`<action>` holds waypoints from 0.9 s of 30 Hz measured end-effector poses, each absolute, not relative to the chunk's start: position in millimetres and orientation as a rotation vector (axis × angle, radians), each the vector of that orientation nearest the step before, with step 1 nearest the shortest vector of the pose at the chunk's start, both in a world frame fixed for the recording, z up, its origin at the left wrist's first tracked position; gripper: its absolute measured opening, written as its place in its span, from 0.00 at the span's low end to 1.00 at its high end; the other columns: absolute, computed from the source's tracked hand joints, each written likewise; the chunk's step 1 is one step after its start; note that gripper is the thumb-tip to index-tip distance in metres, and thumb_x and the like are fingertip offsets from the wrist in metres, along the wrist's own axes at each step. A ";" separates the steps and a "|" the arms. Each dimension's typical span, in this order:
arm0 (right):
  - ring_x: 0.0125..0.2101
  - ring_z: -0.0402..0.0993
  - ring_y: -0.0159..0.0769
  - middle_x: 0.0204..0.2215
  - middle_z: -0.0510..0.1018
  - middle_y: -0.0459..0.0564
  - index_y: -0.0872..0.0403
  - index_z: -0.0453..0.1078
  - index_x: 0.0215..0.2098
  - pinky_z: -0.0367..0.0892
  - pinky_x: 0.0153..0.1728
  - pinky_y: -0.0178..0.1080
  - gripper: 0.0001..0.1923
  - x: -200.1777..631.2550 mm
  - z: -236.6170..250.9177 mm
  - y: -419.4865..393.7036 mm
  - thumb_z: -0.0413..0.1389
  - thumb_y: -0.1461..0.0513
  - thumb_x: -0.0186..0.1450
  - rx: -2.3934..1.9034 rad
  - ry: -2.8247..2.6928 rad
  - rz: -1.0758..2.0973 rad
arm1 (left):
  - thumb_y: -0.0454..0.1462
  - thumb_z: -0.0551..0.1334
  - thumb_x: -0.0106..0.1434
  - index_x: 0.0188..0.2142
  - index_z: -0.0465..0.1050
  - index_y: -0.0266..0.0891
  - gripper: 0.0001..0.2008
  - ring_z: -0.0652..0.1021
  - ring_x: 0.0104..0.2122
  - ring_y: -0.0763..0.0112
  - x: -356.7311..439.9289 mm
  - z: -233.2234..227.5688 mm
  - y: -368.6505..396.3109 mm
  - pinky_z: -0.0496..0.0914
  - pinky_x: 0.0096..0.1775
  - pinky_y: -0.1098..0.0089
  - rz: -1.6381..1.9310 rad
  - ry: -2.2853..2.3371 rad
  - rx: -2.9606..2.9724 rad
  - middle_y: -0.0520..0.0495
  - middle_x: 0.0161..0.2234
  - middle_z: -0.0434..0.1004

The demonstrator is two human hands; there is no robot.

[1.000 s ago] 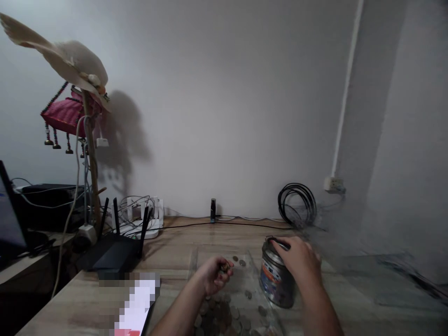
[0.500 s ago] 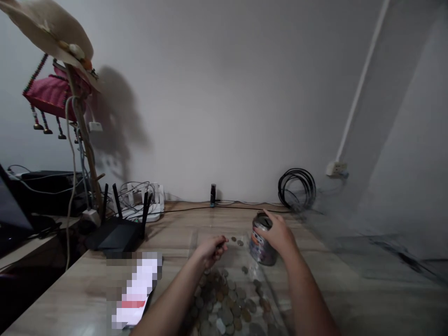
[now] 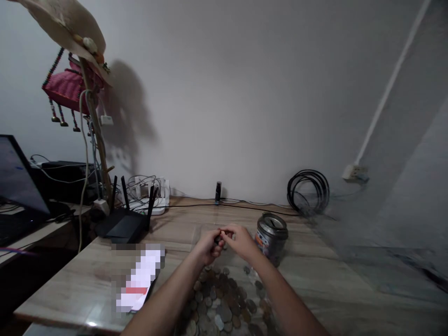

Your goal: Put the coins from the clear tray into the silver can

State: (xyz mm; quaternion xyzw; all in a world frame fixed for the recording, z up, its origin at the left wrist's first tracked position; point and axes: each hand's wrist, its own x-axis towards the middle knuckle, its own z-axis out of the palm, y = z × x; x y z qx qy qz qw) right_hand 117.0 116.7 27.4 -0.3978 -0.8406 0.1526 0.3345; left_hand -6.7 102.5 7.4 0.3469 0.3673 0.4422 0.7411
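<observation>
Right hand has left the coin tin, which it was gripping half a second ago, and has come across to meet the left hand above the far edge of the coin pile. Both hands are now closed, fingertips together, pinching something small and dark between them (likely a coin or a few, too small to tell). The tin stands upright on the desk, just beside the right hand but apart from it, slot lid facing up, nothing steadying it. Judgement: work has shifted from handling the tin to handling what the left hand picked up. The pile lies loose on a clear sheet near the desk's front edge. Router and coiled cable sit well apart.
</observation>
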 end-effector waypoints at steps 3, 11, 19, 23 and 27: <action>0.29 0.69 0.34 0.29 0.75 0.49 0.53 0.74 0.32 0.61 0.31 0.35 0.11 134.1 31.6 115.2 0.49 0.63 0.59 -1.137 -2.130 0.223 | 0.39 0.54 0.56 0.30 0.64 0.35 0.08 0.50 0.11 0.87 -6.3 8.7 100.8 0.37 0.15 0.80 0.881 0.796 0.700 0.56 0.17 0.60; 0.29 0.69 0.38 0.28 0.76 0.50 0.49 0.73 0.29 0.55 0.25 0.36 0.08 241.3 72.7 131.2 0.53 0.58 0.54 -1.831 -1.422 -0.204 | 0.36 0.59 0.54 0.32 0.68 0.33 0.08 0.54 0.12 0.87 -3.8 5.0 97.3 0.39 0.16 0.79 0.821 0.798 0.927 0.54 0.19 0.65; 0.33 0.68 0.42 0.26 0.77 0.51 0.50 0.75 0.26 0.56 0.33 0.41 0.10 241.5 66.2 137.0 0.53 0.56 0.55 -1.840 -1.581 -0.305 | 0.51 0.58 0.53 0.26 0.66 0.35 0.19 0.53 0.10 0.85 -1.8 0.8 99.4 0.40 0.15 0.75 0.843 0.888 1.168 0.58 0.14 0.59; 0.39 0.66 0.42 0.36 0.76 0.55 0.53 0.74 0.38 0.57 0.39 0.41 0.15 213.1 65.2 123.3 0.48 0.57 0.61 -1.506 -1.635 -0.408 | 0.47 0.56 0.56 0.28 0.63 0.36 0.15 0.52 0.10 0.85 -2.7 1.1 99.1 0.39 0.16 0.75 0.802 0.881 1.032 0.59 0.16 0.58; 0.30 0.69 0.34 0.31 0.77 0.50 0.53 0.74 0.37 0.60 0.32 0.35 0.15 163.6 43.5 115.3 0.47 0.59 0.61 -1.176 -2.117 0.085 | 0.42 0.56 0.54 0.30 0.63 0.36 0.11 0.53 0.12 0.86 -2.1 0.4 100.3 0.40 0.16 0.76 0.884 0.837 1.049 0.58 0.19 0.61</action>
